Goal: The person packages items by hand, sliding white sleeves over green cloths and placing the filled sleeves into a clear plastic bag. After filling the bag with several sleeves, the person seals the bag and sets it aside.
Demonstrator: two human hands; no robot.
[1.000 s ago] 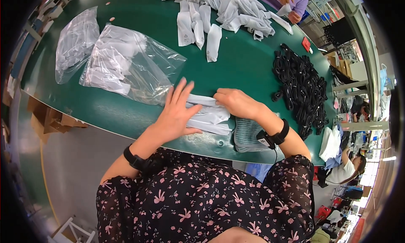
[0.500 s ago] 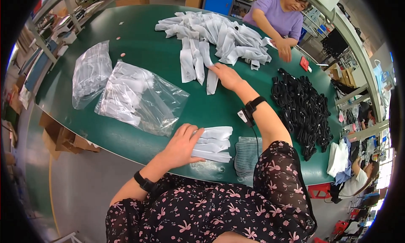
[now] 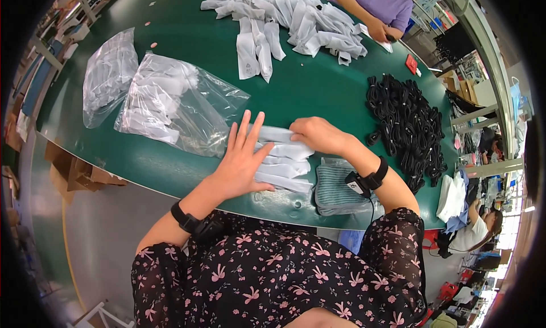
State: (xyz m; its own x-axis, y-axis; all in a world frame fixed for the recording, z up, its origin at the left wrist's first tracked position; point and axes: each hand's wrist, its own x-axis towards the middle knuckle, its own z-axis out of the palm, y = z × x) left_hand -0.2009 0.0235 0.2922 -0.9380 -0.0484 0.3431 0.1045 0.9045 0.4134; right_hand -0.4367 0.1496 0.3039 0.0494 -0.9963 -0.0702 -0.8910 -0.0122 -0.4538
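Observation:
Several slim white packets [image 3: 284, 167] lie side by side in a row near the table's front edge. My left hand [image 3: 239, 163] rests flat over their left ends, fingers spread. At the row's far side, my right hand [image 3: 319, 135] is closed on the right end of a white packet [image 3: 274, 135]; its fingertips are partly hidden. Farther off is a loose heap of similar white packets [image 3: 284, 12], with a few strips [image 3: 248, 52] stretching toward me. Left of the row sits a clear plastic bag [image 3: 153, 100] filled with white packets.
Another filled clear bag [image 3: 111, 80] lies at far left. On the right are a pile of black coiled cables [image 3: 406, 129] and a striped grey-green cloth [image 3: 340, 188]. Across the green table [image 3: 324, 92], a person in purple [image 3: 372, 6] works near a red object [image 3: 411, 63].
My right hand has come back from the heap with a white packet, now at the row's far side. My left hand's fingers have spread. The view has shifted, and the co-worker's hand has moved.

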